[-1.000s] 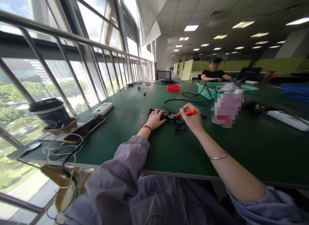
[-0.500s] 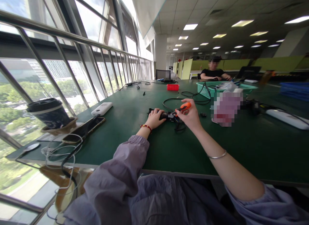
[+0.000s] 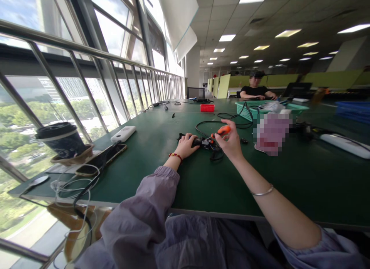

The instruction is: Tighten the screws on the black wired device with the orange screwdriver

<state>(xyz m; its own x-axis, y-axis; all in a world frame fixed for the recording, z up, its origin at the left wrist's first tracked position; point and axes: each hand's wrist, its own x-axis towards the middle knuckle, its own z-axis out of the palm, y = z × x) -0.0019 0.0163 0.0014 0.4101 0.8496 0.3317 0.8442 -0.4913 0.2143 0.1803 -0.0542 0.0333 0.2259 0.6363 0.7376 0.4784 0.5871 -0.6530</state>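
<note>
On the green table lies a black device [image 3: 206,144] with a cable, its exact kind too small to make out. My left hand [image 3: 186,146] is wrapped over the device's left part and holds it against the table. In my right hand [image 3: 231,143] is a screwdriver [image 3: 223,130] with an orange and black handle, gripped between thumb and fingers. Its thin shaft slants down to the left, the tip at or close to the device; contact cannot be made out. A small black piece [image 3: 244,141] lies right of my right hand.
Beyond my hands are a red box [image 3: 207,108] and a green basket [image 3: 244,111] with things in it. At left stand a lidded cup [image 3: 62,142], a phone [image 3: 101,160] and a white power bank [image 3: 123,134]. A co-worker [image 3: 254,91] sits across the table [image 3: 150,145].
The whole view has shifted slightly downward in the picture. My right hand and the screwdriver have moved a little to the right; my left hand stays on the device.
</note>
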